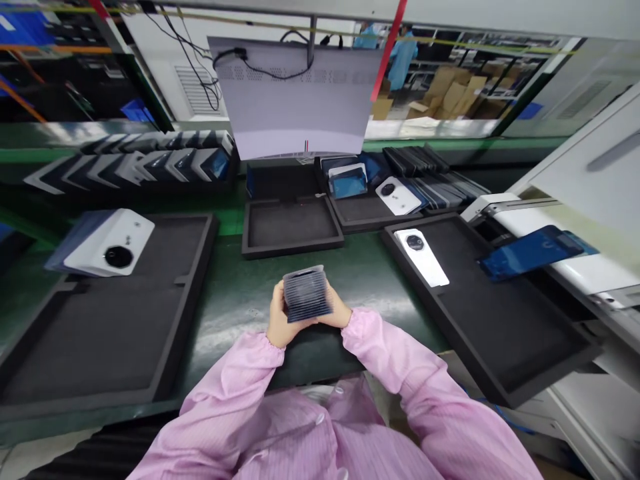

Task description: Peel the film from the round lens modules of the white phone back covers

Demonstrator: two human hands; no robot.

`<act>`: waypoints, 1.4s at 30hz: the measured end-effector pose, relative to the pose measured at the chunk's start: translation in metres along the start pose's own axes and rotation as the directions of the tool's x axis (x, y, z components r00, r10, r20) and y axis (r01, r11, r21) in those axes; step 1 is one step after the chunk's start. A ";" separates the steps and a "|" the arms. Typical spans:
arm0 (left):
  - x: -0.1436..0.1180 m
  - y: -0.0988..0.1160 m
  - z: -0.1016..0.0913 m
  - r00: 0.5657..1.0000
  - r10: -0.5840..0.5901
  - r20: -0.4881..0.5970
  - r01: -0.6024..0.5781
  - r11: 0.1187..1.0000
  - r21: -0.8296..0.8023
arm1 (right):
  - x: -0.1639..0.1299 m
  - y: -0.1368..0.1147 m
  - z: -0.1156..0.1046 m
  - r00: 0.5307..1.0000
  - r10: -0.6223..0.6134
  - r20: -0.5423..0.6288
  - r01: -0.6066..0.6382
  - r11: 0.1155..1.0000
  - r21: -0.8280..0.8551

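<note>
Between my two hands, above the green tabletop (225, 320), is a stack of thin dark panels (307, 297), seen edge-on and slightly blurred. They look like phone back covers, but their faces are hidden. My left hand (279, 317) wraps round the stack's left side and lower edge. On the opposite side my right hand (337, 308) grips it, with most of its fingers behind the stack. White phone back covers with a round dark camera ring (135, 233) lean in the left black foam tray (115, 347). Another white back cover (425, 257) lies in the right black tray (520, 333).
A small black tray (295, 223) sits beyond my hands, below a large pale panel (300, 107). Rows of covers (135, 167) stand at the back left. More dark covers (425, 173) stand at the back right. Blue film-covered pieces (535, 252) rest on a white machine (585, 267).
</note>
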State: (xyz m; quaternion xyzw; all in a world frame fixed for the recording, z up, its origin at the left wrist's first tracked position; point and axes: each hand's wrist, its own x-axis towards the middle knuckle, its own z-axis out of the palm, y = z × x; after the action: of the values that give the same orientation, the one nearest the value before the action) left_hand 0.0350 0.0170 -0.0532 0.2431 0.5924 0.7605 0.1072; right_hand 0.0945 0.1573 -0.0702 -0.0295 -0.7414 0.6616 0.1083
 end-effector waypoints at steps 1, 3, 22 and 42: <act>0.002 -0.003 0.001 0.999 -0.034 -0.013 0.034 0.999 0.005 | 0.000 -0.001 0.002 0.998 -0.024 -0.057 0.024 1.000 -0.002; 0.004 -0.007 0.005 0.995 -0.093 -0.026 0.093 0.996 0.004 | 0.000 -0.003 0.008 0.981 -0.074 -0.180 0.079 0.997 0.019; 0.012 0.016 -0.005 0.857 -0.393 0.332 0.504 0.769 -0.393 | -0.003 -0.021 0.015 0.945 0.270 0.183 -0.326 0.799 0.506; 0.006 0.027 -0.009 0.702 -0.597 0.389 0.694 0.448 -0.564 | -0.015 -0.057 0.000 0.923 0.310 0.226 -0.383 0.782 0.491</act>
State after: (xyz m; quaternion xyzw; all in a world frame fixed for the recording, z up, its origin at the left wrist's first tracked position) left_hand 0.0287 0.0050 -0.0280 -0.0072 0.3126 0.8027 0.5078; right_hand 0.1149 0.1479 -0.0158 -0.0906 -0.5189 0.8478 -0.0612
